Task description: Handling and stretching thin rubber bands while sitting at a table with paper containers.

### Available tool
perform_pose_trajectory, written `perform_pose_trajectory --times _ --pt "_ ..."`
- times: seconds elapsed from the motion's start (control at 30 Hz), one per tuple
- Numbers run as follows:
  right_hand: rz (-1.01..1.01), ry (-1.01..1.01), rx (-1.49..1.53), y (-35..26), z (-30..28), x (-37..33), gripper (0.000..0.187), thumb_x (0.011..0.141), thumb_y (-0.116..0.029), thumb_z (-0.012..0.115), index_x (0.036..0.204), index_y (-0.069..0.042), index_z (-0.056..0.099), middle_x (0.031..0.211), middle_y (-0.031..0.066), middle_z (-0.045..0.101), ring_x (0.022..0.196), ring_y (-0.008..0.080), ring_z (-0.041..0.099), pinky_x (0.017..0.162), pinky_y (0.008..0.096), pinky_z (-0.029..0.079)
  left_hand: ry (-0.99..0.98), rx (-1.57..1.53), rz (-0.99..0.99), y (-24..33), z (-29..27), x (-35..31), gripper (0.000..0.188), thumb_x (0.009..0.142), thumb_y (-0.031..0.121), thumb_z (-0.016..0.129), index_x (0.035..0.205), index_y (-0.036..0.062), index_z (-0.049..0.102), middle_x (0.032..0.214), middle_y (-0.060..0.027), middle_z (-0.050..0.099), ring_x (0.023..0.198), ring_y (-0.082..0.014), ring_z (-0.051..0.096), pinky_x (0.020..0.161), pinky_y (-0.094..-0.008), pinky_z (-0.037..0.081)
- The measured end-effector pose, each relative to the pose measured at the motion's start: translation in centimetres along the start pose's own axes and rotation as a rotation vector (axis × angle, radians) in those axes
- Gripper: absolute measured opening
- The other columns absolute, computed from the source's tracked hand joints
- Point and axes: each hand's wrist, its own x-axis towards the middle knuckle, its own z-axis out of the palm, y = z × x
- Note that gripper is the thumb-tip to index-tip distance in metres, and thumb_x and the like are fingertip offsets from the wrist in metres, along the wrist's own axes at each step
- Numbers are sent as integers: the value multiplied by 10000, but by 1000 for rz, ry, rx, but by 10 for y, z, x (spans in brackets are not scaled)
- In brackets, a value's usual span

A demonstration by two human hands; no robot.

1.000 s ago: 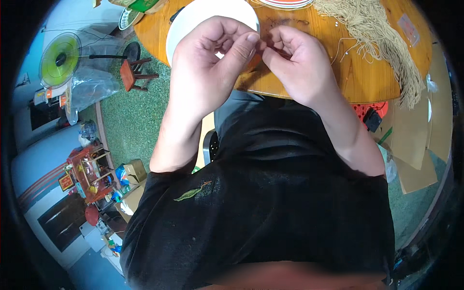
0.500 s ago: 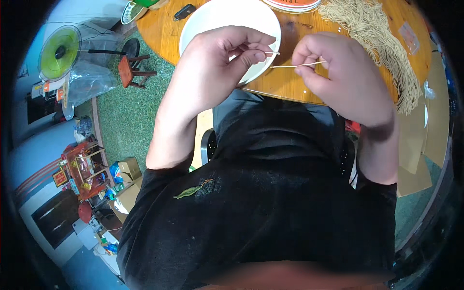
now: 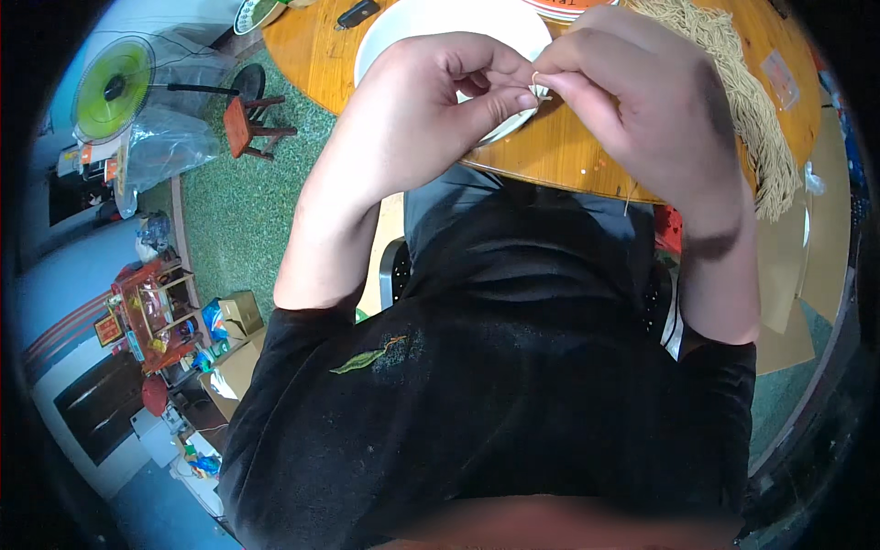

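My left hand (image 3: 417, 115) is at the front of the white basin (image 3: 390, 32), its thumb and fingers pinched together. Across from it, the fingertips of my right hand (image 3: 646, 105) close on a thin cream string (image 3: 535, 77), which bends in a small loop between the two hands. Both hands nearly touch there, and the left fingertips also grip the string. A small pale bit by the left thumb is too blurred to name. Beyond my right hand, a thick bundle of similar strings (image 3: 756, 128) lies over the table and hangs off its edge.
The round wooden table (image 3: 527, 165) holds a black key fob (image 3: 357, 13), stacked plates (image 3: 559, 9) and a clear plastic packet (image 3: 780, 78). A wooden stool (image 3: 240, 126) and a green fan (image 3: 114, 89) stand left. Cardboard (image 3: 775, 302) lies right. A green leaf (image 3: 367, 359) clings to my black shirt.
My right hand has moved left and up to meet my left hand. The string, straight between them before, now bends in a loop at the fingertips.
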Motion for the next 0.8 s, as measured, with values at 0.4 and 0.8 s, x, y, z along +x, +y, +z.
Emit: perform_pose_trajectory --times 0.4,0.8 --pt "399 -284 -657 -42 -1 15 154 885 -47 820 1017 -57 741 928 85 725 850 269 698 790 348 549 -93 -163 -109 -12 -3 8 171 1046 79 732 1144 -61 725 1019 -43 764 943 -94 711 835 -246 575" --pt "699 -65 -612 -77 24 -38 172 802 -24 870 923 -78 761 884 53 722 821 249 703 717 352 558 -2 -60 -221 2 1 14 219 1034 196 751 1036 -21 776 779 -25 708 707 -58 635 613 -235 503"
